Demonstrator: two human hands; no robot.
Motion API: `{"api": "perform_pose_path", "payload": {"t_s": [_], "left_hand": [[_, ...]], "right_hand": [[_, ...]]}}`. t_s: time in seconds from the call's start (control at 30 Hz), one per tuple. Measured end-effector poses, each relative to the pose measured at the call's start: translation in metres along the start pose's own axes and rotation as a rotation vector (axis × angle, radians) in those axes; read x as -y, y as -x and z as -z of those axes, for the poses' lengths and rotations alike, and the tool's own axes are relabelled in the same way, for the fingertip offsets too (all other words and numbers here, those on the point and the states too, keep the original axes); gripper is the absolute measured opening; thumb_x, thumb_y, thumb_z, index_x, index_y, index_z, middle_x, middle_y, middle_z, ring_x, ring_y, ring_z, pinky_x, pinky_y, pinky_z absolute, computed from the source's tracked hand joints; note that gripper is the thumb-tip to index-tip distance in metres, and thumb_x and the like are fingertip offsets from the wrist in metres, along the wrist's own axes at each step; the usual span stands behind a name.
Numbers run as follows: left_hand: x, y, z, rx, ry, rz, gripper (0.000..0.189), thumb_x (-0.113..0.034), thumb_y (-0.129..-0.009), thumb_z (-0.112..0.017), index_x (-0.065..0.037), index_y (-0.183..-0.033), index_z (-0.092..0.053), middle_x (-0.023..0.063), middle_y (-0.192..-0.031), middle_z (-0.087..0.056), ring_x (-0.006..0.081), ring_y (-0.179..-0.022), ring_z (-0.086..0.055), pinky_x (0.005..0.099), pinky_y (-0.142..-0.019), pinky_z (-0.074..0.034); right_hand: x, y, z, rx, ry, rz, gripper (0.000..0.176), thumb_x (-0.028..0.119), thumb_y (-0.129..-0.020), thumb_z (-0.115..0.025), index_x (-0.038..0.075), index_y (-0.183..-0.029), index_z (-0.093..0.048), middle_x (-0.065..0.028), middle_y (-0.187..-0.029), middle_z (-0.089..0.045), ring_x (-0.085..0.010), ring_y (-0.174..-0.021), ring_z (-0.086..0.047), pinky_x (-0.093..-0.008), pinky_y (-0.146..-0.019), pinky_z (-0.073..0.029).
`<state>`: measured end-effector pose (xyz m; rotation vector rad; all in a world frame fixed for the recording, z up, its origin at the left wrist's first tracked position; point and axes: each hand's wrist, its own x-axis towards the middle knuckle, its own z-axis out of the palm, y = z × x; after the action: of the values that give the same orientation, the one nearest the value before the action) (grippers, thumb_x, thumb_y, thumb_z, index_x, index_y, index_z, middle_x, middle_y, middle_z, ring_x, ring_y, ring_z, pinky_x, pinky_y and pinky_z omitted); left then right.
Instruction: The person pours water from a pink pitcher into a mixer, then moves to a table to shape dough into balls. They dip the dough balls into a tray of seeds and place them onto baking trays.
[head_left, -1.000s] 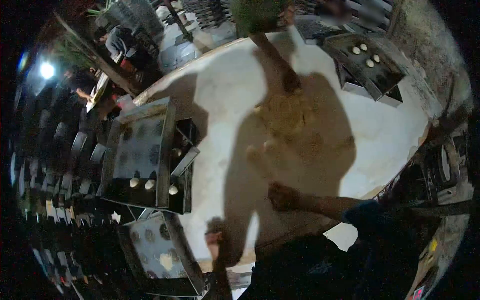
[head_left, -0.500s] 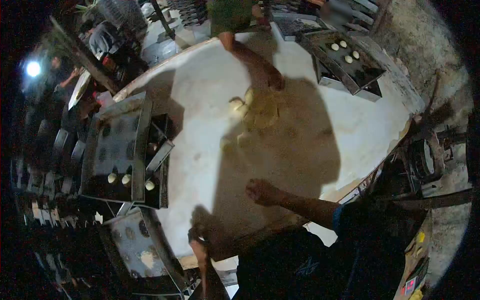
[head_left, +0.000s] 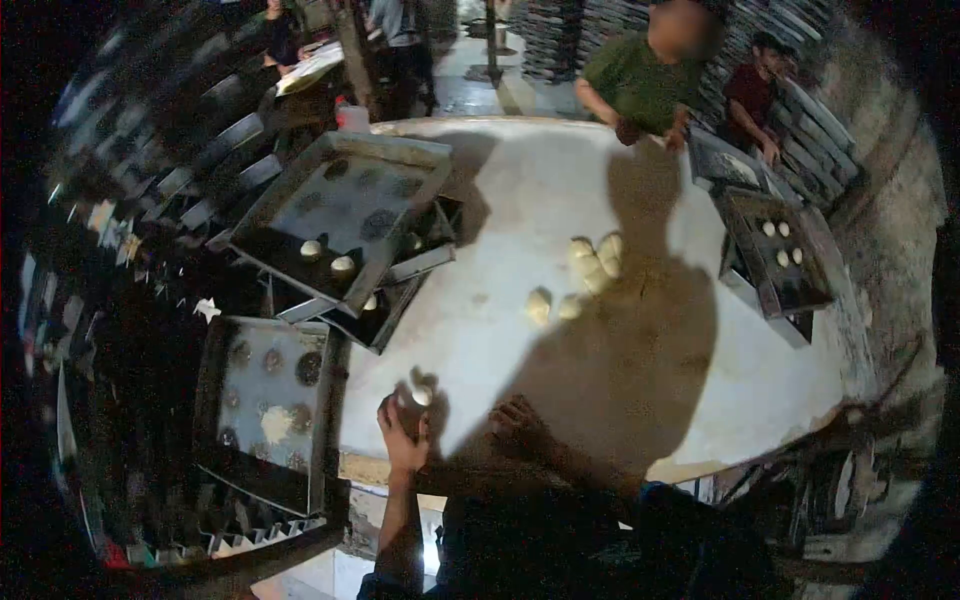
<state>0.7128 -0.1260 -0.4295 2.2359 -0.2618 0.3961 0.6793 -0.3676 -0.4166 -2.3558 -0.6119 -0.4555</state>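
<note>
Okay, handling the ball (head_left: pixel 421 396) looks like the step — it's at your left hand (head_left: pixel 404 445), fingers and thumb parted, over the table (head_left: pixel 480 330), contact unclear. Your right hand (head_left: pixel 522 422) is too dim to read — any grip calls for lightness.

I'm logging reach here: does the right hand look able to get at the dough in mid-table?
Probably yes. Nothing stands on the table between the right hand and the dough, and the left hand is off to one side. Shadow hides whether the right hand is empty.
</note>
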Motion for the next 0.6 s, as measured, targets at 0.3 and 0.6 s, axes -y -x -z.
{"api": "perform_pose_path", "payload": {"t_s": [0.3,0.6], "left_hand": [[0.005,0.047,0.043,-0.013,0.189,0.136,0.041,-0.013,-0.081,-0.058,0.004,-0.116,-0.045,0.0235,-0.103,-0.048,0.0395,-0.096,-0.05,0.0431,-0.084,-0.043],[0.001,0.025,0.025,-0.12,0.162,0.227,0.031,-0.008,-0.078,-0.061,0.003,-0.105,-0.049,0.0166,-0.097,-0.052,0.0285,-0.095,-0.054,0.036,-0.085,-0.043]], "right_hand": [[-0.044,-0.029,-0.029,-0.027,0.095,0.151,0.014,0.013,-0.068,-0.057,0.003,-0.075,-0.05,-0.0148,-0.078,-0.049,-0.032,-0.082,-0.049,-0.0458,-0.08,-0.043],[-0.073,0.012,-0.059,-0.224,0.079,0.461,0.015,0.018,-0.074,-0.058,0.007,-0.074,-0.048,-0.0175,-0.085,-0.048,-0.027,-0.082,-0.049,-0.043,-0.07,-0.042]]}}
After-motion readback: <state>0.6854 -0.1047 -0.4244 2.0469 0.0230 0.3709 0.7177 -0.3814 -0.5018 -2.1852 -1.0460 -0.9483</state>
